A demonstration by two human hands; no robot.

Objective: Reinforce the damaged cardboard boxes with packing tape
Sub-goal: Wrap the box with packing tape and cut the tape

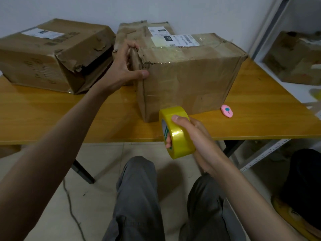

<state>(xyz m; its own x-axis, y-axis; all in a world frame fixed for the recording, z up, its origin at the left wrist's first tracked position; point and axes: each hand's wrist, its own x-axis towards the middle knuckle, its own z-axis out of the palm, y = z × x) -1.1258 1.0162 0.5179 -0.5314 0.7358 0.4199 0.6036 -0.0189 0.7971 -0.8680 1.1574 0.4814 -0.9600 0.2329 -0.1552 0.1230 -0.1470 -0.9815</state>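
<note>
A worn cardboard box with a torn top-left corner and white labels stands on the wooden table. My left hand grips that torn corner, thumb on the front face, fingers over the top edge. My right hand holds a yellow roll of packing tape at the table's front edge, just below the box's front face. A clear strip of tape seems to run from the roll up the box front. A second crushed box lies at the left, its end flap torn open.
A third battered box sits behind, against the white wall. A small pink cutter lies on the table right of the front box. A metal shelf at right holds another box. My legs and a floor cable show below.
</note>
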